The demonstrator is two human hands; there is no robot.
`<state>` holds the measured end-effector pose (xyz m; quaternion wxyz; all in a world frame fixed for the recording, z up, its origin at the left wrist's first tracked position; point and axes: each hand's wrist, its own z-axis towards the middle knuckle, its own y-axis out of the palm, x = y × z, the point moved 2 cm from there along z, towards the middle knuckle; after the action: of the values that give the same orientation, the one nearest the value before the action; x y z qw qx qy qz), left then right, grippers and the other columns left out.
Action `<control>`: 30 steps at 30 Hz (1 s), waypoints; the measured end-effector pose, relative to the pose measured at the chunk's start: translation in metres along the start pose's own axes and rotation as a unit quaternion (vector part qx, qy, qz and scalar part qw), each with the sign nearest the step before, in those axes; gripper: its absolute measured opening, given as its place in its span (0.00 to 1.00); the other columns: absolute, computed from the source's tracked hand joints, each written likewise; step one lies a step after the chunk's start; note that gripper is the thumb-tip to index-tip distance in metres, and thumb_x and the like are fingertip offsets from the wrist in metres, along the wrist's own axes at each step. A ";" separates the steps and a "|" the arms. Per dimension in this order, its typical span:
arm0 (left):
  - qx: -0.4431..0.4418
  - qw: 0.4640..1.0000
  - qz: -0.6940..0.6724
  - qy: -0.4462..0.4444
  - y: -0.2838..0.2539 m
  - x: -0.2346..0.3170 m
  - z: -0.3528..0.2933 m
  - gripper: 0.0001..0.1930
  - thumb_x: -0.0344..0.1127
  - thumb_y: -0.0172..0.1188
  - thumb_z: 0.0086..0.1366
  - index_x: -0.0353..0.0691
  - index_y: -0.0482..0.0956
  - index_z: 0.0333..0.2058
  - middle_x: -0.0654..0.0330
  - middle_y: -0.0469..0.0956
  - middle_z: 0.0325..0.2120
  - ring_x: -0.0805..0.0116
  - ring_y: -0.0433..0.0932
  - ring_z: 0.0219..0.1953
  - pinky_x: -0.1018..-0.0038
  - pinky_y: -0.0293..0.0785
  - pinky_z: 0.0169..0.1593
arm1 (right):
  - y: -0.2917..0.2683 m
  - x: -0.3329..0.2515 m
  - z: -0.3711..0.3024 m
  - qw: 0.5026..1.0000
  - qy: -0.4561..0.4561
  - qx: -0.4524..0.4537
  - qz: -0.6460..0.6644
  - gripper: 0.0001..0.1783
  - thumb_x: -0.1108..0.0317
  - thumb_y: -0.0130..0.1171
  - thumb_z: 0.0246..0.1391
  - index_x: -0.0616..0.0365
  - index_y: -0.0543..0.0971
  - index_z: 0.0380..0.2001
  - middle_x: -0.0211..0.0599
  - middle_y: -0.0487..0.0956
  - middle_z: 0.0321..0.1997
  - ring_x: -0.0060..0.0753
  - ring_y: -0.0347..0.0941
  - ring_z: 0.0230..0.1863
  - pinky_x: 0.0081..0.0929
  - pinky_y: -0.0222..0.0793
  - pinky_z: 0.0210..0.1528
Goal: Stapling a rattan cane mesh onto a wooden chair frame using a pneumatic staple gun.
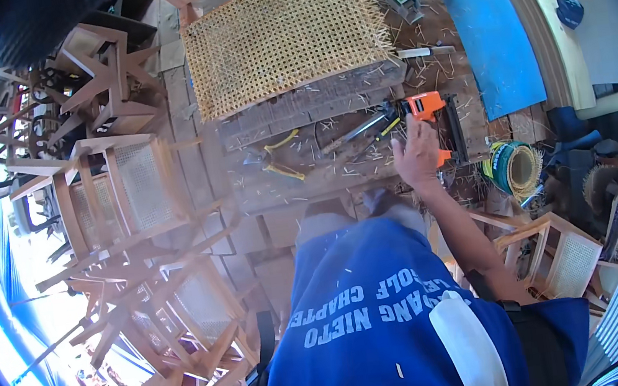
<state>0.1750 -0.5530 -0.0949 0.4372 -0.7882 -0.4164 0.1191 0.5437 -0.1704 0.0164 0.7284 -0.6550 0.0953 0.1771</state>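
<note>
Right hand [417, 155] reaches onto the orange nail gun [435, 122], centre-right of frame on the worktop [300, 186]; fingers rest on its body, grip not clear. Left hand out of view. Likely pickup step: next needs a firm handle grasp, then lift toward the woven cane panel [282, 36], upper centre.
</note>
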 end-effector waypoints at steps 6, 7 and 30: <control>-0.124 0.992 0.023 -0.030 0.030 -0.042 -0.009 0.33 0.56 0.56 0.65 0.38 0.71 0.60 0.36 0.70 0.58 0.37 0.70 0.59 0.52 0.67 0.62 | 0.023 -0.013 -0.037 0.984 -0.022 -0.175 0.001 0.39 0.57 0.66 0.49 0.63 0.65 0.61 0.50 0.68 0.50 0.55 0.69 0.52 0.47 0.66 0.53; -0.143 0.989 0.025 -0.033 0.033 -0.046 -0.006 0.33 0.56 0.56 0.65 0.38 0.72 0.60 0.36 0.71 0.58 0.37 0.71 0.58 0.52 0.67 0.61 | 0.028 -0.014 -0.041 0.982 -0.021 -0.189 -0.001 0.42 0.54 0.67 0.49 0.65 0.63 0.61 0.51 0.67 0.52 0.56 0.67 0.54 0.50 0.64 0.55; 0.043 0.925 0.187 0.328 -0.241 0.161 0.250 0.59 0.65 0.68 0.50 0.27 0.53 0.68 0.42 0.51 0.71 0.37 0.42 0.74 0.47 0.40 0.74 | 0.092 -0.077 -0.043 0.908 0.220 -0.306 -0.181 0.74 0.31 0.72 0.34 0.84 0.51 0.65 0.77 0.47 0.72 0.74 0.42 0.75 0.50 0.41 0.77</control>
<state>0.0051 -0.2176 -0.0237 0.5523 -0.8274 -0.0891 -0.0486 0.4419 -0.2153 -0.0456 0.4718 -0.8744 0.0744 -0.0856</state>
